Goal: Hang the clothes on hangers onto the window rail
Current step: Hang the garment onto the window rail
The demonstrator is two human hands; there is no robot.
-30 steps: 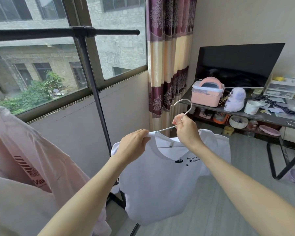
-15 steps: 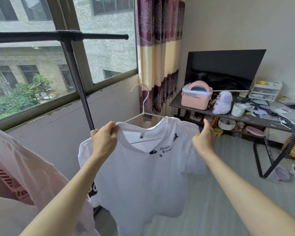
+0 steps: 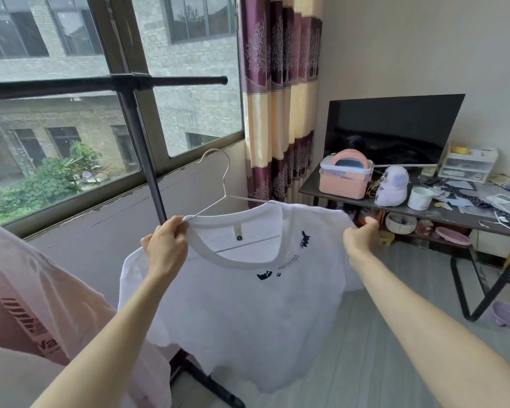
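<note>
I hold the white T-shirt (image 3: 242, 307) spread in front of me, already threaded onto a thin wire hanger (image 3: 218, 184). My left hand (image 3: 167, 248) has its grip closed on the collar and the hanger's left arm together, at the shirt's left shoulder. My right hand (image 3: 361, 238) has its grip closed on the fabric at the right shoulder; whether it also pinches the wire underneath cannot be told, since the cloth covers it.

Reason for this hold: a two-point grip at the shoulders keeps the shirt flat and stops it sliding off the wire. It also leaves the hook free, standing upright above the collar.

Position of the work: the shirt hangs in mid-air, below the black rail (image 3: 106, 83) that runs across the window (image 3: 189, 69). The hook is well below the rail and touches nothing. The rail's upright post (image 3: 142, 148) stands directly behind my left hand.

A pink garment (image 3: 33, 290) appears at the lower left; its top is out of frame, so how it hangs cannot be confirmed.

Judged status: hanger insertion is complete; hanging is not yet done. The next step calls for raising the assembly until the hook clears the rail, then lowering it on.

Caution: the free rail end right of the post is short. The cluttered counter (image 3: 312, 189) to the right is not involved
</note>
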